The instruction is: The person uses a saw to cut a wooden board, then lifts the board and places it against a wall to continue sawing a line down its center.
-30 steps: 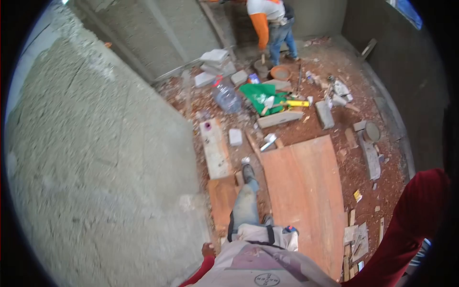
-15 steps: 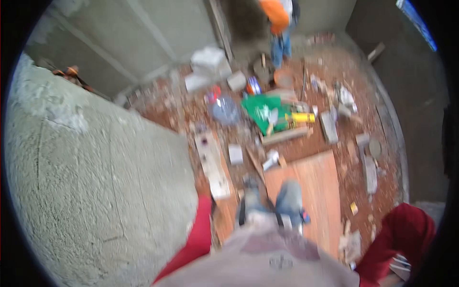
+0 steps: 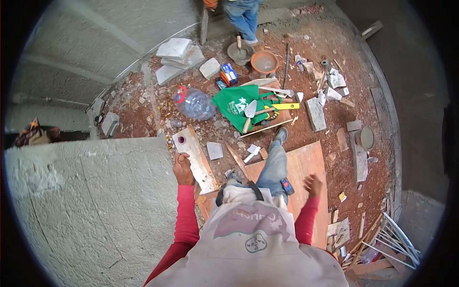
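My left hand (image 3: 183, 170) is beside the edge of the rough grey wall (image 3: 95, 191), overlapping the side of a pale, stained board (image 3: 195, 160) in this view. Its fingers are loosely bent, and nothing shows in them. Out to the right, my right hand (image 3: 313, 185) hangs over a reddish plywood sheet (image 3: 306, 165) with its fingers apart and nothing in them. One of my legs (image 3: 273, 165) is stretched forward, its shoe near a green cloth bag (image 3: 234, 107). On and around that bag lie a trowel (image 3: 250, 109) and a yellow level (image 3: 285, 106).
Another person (image 3: 243, 19) stands at the far wall, near a mortar bucket (image 3: 240, 53) and an orange basin (image 3: 264, 62). A large clear bottle (image 3: 197, 104) and white blocks (image 3: 179, 55) are ahead on the left. Rubble covers the dirt floor; thin strips (image 3: 394, 241) are piled at lower right.
My view has steadied and turned, and one leg is now stretched forward. Both hands show now; my right arm has come in from the far right. The other person appears farther left.
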Available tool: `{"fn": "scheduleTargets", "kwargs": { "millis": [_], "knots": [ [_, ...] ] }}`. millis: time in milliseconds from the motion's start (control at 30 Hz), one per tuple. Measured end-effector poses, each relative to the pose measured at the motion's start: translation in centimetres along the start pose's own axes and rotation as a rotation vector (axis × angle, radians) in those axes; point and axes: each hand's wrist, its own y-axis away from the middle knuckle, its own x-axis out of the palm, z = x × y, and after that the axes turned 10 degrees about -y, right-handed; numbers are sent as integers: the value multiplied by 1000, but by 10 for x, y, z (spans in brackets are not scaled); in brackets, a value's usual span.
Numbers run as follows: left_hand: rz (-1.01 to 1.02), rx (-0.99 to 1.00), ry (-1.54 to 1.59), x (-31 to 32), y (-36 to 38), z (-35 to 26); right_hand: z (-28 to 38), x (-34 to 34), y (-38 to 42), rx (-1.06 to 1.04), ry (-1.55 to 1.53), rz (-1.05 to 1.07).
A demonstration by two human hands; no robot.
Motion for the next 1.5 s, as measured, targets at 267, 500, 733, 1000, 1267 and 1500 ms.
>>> {"fn": "scheduleTargets", "kwargs": {
  "millis": [267,500,733,1000,1267,1500],
  "knots": [
    [150,-258,-297,115,-35,-54,65,92,-178,163,519,275],
    [111,-497,-98,117,-53,-70,164,176,-357,-481,960,267],
    [278,-696,-53,136,-93,18,167,396,-336,-731,1230,383],
    [734,-603,-549,134,-152,85,6,653,-233,-922,1474,913],
    [818,-696,-519,105,-170,108,-68,575,-237,-762,1649,890],
    [668,-898,-389,113,-171,108,14,403,-248,-437,1521,418]
  ]
}}
